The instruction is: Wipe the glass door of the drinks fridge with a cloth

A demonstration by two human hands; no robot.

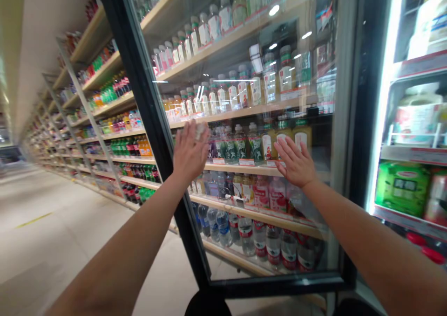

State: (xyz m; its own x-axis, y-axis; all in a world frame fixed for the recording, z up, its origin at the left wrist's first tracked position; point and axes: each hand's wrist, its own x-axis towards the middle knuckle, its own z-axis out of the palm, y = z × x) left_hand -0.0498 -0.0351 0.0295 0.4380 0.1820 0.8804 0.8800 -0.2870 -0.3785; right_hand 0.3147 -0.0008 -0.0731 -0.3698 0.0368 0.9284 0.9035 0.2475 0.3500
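Glass cooler door (265,41) is pressed by both hands, fingers spread flat, nothing gripped.
L hand (190,154) is laid just beside the black frame (155,120), R hand (296,163) flat on the pane approx. mid-height. Door stands swung out from the lit cooler (412,120), w/ aisle shelves (115,115) seen thru it. Step judged: door is pushed on its hinge. Next move calls for even pressure from both palms, fingers kept clear of the frame edge.

Long wooden shelves (104,72) of bottled drinks (117,86) run beside a pale, shiny floor (52,223).
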